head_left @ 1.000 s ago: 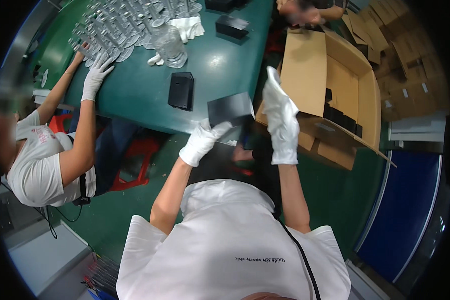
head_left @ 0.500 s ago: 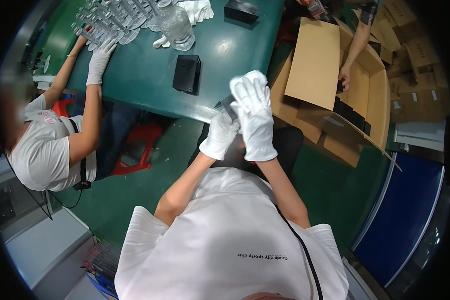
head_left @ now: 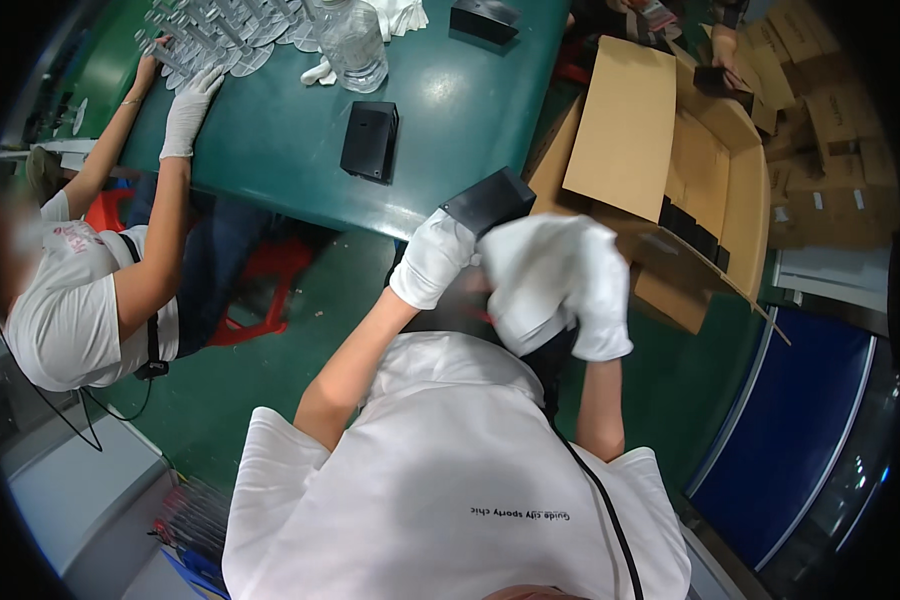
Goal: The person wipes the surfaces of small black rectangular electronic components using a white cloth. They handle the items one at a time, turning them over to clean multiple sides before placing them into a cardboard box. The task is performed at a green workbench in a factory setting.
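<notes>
My left hand (head_left: 435, 258), in a white glove, grips a black rectangular box (head_left: 492, 200) by its near end, just off the table's front edge. The box is tilted, its far end up and to the right. To the right of it my right hand (head_left: 602, 300), also gloved, holds a white cloth (head_left: 525, 280) that hangs loose and is smeared by motion. Cloth and box look apart, though the blur hides the exact gap. A second black box (head_left: 370, 140) stands on the green table (head_left: 270, 165), ahead of my left hand.
At the left a seated co-worker's gloved hand (head_left: 192, 110) reaches to several clear stemmed pieces (head_left: 220, 35). Farther back are a clear plastic jar (head_left: 352, 50) and another black box (head_left: 484, 20). Right of the table, an open carton (head_left: 620, 130) holds black boxes; another person's hand (head_left: 725, 55) is above it.
My right hand has pulled the cloth away from the box, down and to the right. More of the box shows in my left hand. The other person's hand has risen from the carton with a black box.
</notes>
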Demonstrator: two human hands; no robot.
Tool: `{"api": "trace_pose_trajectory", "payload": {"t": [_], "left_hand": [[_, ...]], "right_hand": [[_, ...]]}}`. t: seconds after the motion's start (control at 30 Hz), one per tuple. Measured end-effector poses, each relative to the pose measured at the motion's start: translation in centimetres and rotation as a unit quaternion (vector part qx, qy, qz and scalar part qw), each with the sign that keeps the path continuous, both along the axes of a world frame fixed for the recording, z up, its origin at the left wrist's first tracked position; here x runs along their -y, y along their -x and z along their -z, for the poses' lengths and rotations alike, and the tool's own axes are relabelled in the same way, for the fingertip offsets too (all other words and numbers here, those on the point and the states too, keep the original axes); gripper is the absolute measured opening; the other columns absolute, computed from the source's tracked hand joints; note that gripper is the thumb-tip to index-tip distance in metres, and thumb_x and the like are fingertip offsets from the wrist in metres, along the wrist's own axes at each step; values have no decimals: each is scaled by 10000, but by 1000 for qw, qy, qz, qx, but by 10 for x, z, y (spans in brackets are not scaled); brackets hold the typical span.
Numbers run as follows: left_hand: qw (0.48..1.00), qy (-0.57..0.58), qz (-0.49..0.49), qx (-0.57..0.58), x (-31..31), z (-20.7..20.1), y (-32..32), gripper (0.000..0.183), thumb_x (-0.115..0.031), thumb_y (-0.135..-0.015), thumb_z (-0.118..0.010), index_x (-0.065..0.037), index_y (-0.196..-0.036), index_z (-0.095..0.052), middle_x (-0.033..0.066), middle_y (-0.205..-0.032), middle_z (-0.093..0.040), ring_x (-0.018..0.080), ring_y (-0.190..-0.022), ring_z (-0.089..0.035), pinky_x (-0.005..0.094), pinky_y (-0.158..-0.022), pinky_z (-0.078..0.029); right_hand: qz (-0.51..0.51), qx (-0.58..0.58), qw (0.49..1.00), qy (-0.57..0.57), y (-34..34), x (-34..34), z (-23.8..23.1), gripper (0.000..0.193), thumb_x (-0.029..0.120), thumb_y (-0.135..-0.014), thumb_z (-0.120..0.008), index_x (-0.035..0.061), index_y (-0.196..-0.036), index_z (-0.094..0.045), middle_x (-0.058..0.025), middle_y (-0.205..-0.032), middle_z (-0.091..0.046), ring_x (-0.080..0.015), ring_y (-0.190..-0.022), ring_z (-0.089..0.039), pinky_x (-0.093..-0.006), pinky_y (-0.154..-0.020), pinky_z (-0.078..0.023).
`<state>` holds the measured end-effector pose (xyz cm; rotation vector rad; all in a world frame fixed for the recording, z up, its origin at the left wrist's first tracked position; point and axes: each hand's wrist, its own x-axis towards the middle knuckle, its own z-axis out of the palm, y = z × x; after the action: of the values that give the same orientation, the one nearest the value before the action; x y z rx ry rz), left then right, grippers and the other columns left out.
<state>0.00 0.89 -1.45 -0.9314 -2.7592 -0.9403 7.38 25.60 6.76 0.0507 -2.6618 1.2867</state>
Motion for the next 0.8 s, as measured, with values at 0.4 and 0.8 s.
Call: {"api": "trace_pose_trajectory", "payload": {"t": [0.4,0.8], "left_hand": [[999,31,15,7,0,-7,5,316,-149,-843,-678,-45,-1142,-663,148,-1054,-671,321,-1001,-657,402,-909,-526],[998,1,54,28,23,-15,-19,350,-233,-883,-663,-52,-1182,-644,126,-1085,-667,313,-965,-648,384,-864,-542]], "right_hand": [[-55,-178,955,-232,71,97,-1,350,227,-888,-633,102,-1211,-686,-102,-1328,-643,-289,-1304,-559,-494,-1170,-336],[-349,-13,933,89,-12,99,16,313,90,-901,-581,22,-1195,-665,-171,-1141,-685,-348,-1026,-659,-409,-912,-519]]}}
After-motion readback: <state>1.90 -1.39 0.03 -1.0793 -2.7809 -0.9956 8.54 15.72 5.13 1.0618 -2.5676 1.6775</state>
